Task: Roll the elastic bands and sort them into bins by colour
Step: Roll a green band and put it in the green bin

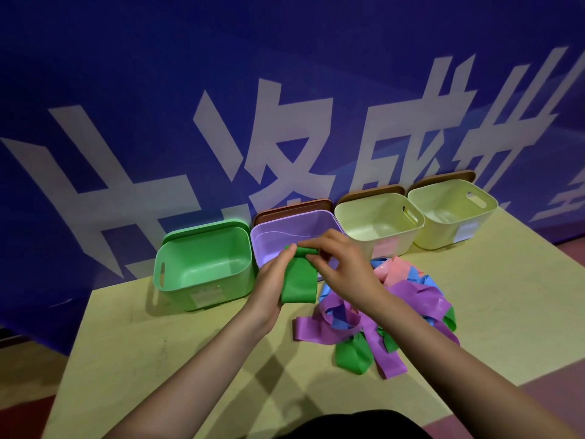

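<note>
Two hands are raised above the table (177, 337), and a green band (299, 280) is held between them in front of the bins. It is gripped along its side by the left hand (272, 280), while its upper end is pinched by the curled fingers (319, 248) of the right hand (345, 264), where a small roll has been started; the rest hangs free, probably so it can be wound up evenly. Just beside the right forearm, a tangled pile of bands (386, 312) in purple, blue, pink and green is left loose on the table. Farther back, four open bins are lined up against the wall: a green bin (202, 270), a purple bin (285, 232), and two pale yellow bins (380, 223), with lids propped behind them. Pale wood is seen on the table, and a blue wall banner (221, 90) with large white characters is hung behind.
</note>
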`<state>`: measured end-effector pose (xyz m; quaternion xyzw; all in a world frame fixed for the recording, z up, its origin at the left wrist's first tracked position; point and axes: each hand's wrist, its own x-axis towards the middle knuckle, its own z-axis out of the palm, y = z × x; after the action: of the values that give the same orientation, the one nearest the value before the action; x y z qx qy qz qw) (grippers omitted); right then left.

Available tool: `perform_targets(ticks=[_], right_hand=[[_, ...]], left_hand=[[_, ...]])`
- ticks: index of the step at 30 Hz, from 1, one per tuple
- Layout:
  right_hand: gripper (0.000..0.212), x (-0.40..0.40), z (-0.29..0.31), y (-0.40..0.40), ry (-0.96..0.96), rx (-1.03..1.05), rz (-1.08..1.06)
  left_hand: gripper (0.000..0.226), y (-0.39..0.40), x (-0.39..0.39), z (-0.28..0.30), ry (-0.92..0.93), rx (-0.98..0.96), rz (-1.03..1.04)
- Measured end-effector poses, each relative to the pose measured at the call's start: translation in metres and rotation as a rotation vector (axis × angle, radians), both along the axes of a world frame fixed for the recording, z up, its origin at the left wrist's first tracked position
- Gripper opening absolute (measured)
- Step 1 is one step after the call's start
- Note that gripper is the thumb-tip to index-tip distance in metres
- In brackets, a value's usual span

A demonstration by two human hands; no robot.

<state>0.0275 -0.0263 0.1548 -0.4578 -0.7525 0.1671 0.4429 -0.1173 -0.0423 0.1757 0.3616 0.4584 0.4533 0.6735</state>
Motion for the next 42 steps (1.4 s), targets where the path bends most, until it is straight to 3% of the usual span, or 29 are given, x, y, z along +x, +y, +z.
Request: perform_targets(ticks=[7, 10, 13, 19, 24, 30, 34, 38, 42], right_hand=[[0.03, 0.006, -0.001, -0.002, 0.151, -0.192, 0.122], [0.028, 0.005, 0.004, -0.008, 0.349, -0.425, 0.194], [0.022, 0.003, 0.006, -0.008, 0.479, -0.506, 0.129], [0.012, 0.001, 0.009, -0.006, 0.48, -0.676, 0.078], [0.012, 0.0, 0.009, -0.005, 0.519, -0.696, 0.026], [0.014, -0.006, 0.008, -0.01, 0.551, -0.686, 0.083], [0.014, -0.007, 0.007, -0.011, 0.635, -0.669, 0.107], [0.007, -0.01, 0.004, -0.009, 0.71, -0.715, 0.123], [0.005, -0.009, 0.001, -0.005, 0.7, -0.705, 0.053]], left_hand=[[0.019, 0.0, -0.001, -0.003, 0.071, 0.048, 0.022], [0.018, 0.001, -0.002, -0.005, 0.148, 0.082, 0.052], [0.018, 0.0, -0.002, -0.008, 0.235, 0.123, 0.034], [0.018, 0.0, -0.001, -0.01, 0.234, 0.093, 0.005], [0.021, 0.002, -0.002, -0.013, 0.243, 0.012, -0.006], [0.019, 0.004, -0.004, -0.017, 0.373, 0.196, -0.004], [0.017, 0.005, -0.006, -0.016, 0.317, 0.277, 0.001], [0.019, 0.003, -0.007, -0.013, 0.167, 0.142, 0.035], [0.033, 0.0, -0.009, -0.016, 0.028, 0.032, -0.074]])
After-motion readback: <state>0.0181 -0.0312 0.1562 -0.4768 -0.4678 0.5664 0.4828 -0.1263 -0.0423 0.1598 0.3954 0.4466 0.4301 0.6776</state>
